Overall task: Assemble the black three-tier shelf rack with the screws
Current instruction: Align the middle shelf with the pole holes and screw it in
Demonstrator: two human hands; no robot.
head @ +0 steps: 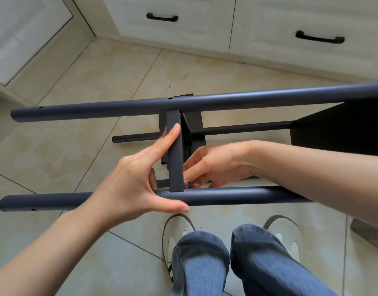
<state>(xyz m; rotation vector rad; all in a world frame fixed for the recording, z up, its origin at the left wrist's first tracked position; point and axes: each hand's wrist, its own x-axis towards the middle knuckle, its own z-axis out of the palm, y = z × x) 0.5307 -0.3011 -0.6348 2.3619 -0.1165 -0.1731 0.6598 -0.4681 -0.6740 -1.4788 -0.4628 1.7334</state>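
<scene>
Between the two upper poles of the rack lying on the floor: left hand [139, 178] bracing shelf edge [175, 152] and near pole [226, 196], right hand [213, 165] pinching at the joint beneath, screw unseen; best kept square while tightening.

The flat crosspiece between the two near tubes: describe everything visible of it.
The flat crosspiece is a matte black, metal-looking strip with a folded edge. It spans the gap between the far tube and the near tube, meeting each end-on. The left hand touches its left face with a straight forefinger, thumb lying along the near tube. The right hand has fingertips curled at its lower right corner; any screw there is hidden.
</scene>
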